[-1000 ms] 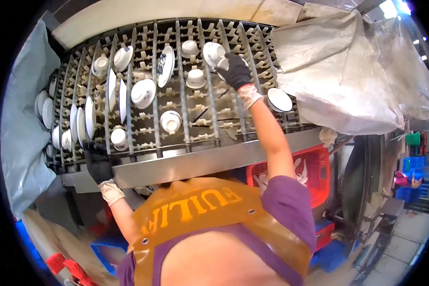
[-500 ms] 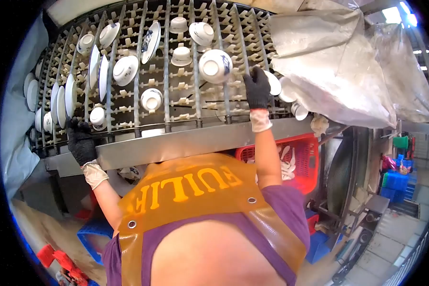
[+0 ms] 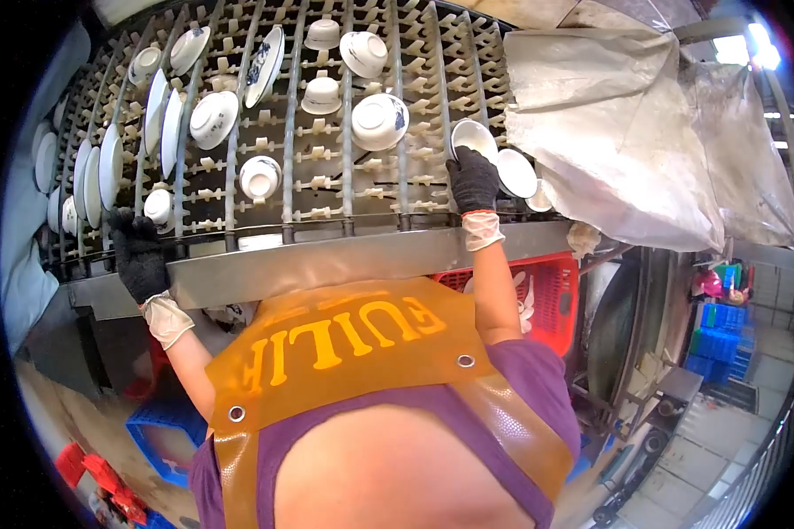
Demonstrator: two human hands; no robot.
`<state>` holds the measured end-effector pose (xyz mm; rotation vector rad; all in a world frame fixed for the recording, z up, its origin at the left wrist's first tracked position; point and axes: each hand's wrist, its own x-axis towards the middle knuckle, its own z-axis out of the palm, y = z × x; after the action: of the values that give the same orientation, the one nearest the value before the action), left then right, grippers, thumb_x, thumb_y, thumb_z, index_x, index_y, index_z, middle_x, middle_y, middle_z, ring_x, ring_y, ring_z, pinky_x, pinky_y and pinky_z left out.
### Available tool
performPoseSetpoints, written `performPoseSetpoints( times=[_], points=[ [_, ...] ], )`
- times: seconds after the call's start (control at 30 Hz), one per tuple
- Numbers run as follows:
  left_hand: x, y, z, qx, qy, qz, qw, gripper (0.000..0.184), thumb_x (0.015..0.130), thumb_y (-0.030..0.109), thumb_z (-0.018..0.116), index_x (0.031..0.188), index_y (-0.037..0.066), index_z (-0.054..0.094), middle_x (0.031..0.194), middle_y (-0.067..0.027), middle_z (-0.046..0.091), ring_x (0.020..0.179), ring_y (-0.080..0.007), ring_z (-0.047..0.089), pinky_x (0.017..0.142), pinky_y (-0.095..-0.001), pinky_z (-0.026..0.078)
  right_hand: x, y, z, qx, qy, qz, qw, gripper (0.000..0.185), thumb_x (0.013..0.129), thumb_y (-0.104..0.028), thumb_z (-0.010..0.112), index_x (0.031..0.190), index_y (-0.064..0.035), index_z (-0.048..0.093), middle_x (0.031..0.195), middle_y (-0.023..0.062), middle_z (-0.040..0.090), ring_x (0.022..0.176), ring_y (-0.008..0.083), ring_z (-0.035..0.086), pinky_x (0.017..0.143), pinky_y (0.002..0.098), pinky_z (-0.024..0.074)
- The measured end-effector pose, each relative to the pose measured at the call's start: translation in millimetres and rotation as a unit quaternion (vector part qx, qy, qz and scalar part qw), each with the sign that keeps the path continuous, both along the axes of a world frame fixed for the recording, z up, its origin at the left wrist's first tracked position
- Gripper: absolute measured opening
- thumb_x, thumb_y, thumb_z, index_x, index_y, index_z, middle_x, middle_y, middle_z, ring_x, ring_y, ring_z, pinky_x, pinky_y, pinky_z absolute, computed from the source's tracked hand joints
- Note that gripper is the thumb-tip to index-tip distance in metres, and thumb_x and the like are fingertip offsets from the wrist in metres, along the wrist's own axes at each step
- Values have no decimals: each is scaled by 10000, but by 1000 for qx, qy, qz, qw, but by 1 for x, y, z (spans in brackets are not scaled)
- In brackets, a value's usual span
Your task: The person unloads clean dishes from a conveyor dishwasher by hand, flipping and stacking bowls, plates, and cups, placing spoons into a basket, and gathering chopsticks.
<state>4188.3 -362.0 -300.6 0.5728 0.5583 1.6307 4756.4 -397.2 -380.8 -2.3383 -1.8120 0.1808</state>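
Observation:
My right hand (image 3: pixel 475 182), in a black glove over a pale one, grips the near rim of a white bowl (image 3: pixel 473 135) tilted on the rack. Beside it on the right lie another white bowl (image 3: pixel 516 174) and a smaller one (image 3: pixel 539 196), partly under the plastic sheet. Gloved the same way, my left hand (image 3: pixel 139 256) rests at the metal edge with fingers apart, holding nothing. Just above it are a small cup (image 3: pixel 158 206) and upright white plates (image 3: pixel 110 167). A blue-patterned bowl (image 3: pixel 379 122) sits upside down left of my right hand.
The pegged conveyor rack (image 3: pixel 318 154) carries several bowls and plates behind a metal ledge (image 3: pixel 326 264). Plastic sheeting (image 3: pixel 609 132) hangs at the right. Below the ledge stand a red basket (image 3: pixel 551 304) with white pieces inside and a blue crate (image 3: pixel 163 436).
The dishes on the rack have shifted left in view. A white bowl is now tilted up in my right hand, left of the other bowls. My left hand has moved slightly left.

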Motion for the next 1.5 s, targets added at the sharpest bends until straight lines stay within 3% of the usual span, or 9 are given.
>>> performPoseSetpoints(
  times=[0.23, 0.27, 0.37, 0.5, 0.73, 1.0, 1.17, 1.33, 1.5],
  points=[
    [8, -2, -13, -22, 195, 90, 977, 358, 918, 164, 490, 1254, 40, 481, 1171, -88, 572, 986, -215, 550, 927, -351, 438, 4, -28, 35, 149, 606, -150, 766, 349, 791, -183, 675, 1052, 36, 602, 939, 106, 648, 858, 153, 582, 768, 289, 456],
    [16, -2, -11, -26, 318, 155, 935, 359, 916, 163, 492, 1254, 41, 483, 1168, -85, 575, 980, -215, 554, 925, -350, 439, 10, -31, 30, 152, 604, -153, 768, 349, 791, -183, 675, 1052, 36, 602, 939, 106, 648, 858, 153, 582, 768, 289, 456],
    [19, -4, -7, -36, 43, 52, 997, 353, 913, 148, 491, 1249, 40, 487, 1168, -86, 575, 990, -221, 551, 930, -349, 434, 29, -38, 9, 225, 62, -130, 964, 382, 702, -234, 709, 1019, -39, 625, 915, 175, 638, 864, 319, 601, 801, 393, 464],
    [20, -5, -14, -26, 57, 24, 998, 334, 917, 129, 478, 1238, 39, 499, 1173, -91, 573, 1010, -220, 543, 923, -345, 437, 67, -44, -33, 63, -37, -116, 991, 357, 688, -206, 689, 1016, -77, 630, 892, 151, 650, 768, 271, 631, 736, 388, 489],
    [28, -6, -19, -15, 80, 24, 996, 369, 913, 154, 496, 1264, 43, 469, 1177, -87, 565, 976, -207, 536, 925, -341, 421, 71, -18, 7, 266, 558, -182, 765, 297, 779, -102, 640, 1028, 57, 613, 930, 115, 658, 842, 179, 592, 779, 301, 465],
    [54, -10, -12, -73, 127, 108, 983, 370, 905, 158, 503, 1264, 71, 481, 1149, -55, 572, 991, -202, 535, 916, -306, 412, 100, -74, -37, 117, -121, -186, 968, 435, 713, -252, 655, 1107, -97, 555, 867, 177, 621, 842, 327, 604, 733, 413, 474],
    [40, -16, -8, -43, 154, 133, 978, 339, 900, 180, 512, 1222, 73, 517, 1003, -25, 591, 672, -102, 414, 606, -244, 347, 131, -91, -42, 119, 27, -227, 966, 377, 737, -121, 591, 1113, -152, 586, 928, 182, 629, 796, 310, 627, 714, 407, 490],
    [94, -35, 78, 87, 180, 120, 972, 311, 918, 196, 483, 1191, 55, 531, 888, -16, 577, 607, -96, 366, 559, -242, 313, 136, -83, -20, 209, 549, -153, 794, 301, 837, -62, 536, 1131, -5, 566, 1026, 92, 617, 918, 196, 579, 821, 302, 460],
    [109, -37, 88, 65, 239, 146, 958, 317, 955, 149, 379, 1246, 50, 454, 898, -16, 535, 602, -84, 402, 549, -257, 346, 146, -32, -49, 162, 75, -150, 973, 344, 720, -94, 642, 1059, -55, 604, 966, 155, 626, 846, 291, 608, 773, 372, 476]
  ],
)
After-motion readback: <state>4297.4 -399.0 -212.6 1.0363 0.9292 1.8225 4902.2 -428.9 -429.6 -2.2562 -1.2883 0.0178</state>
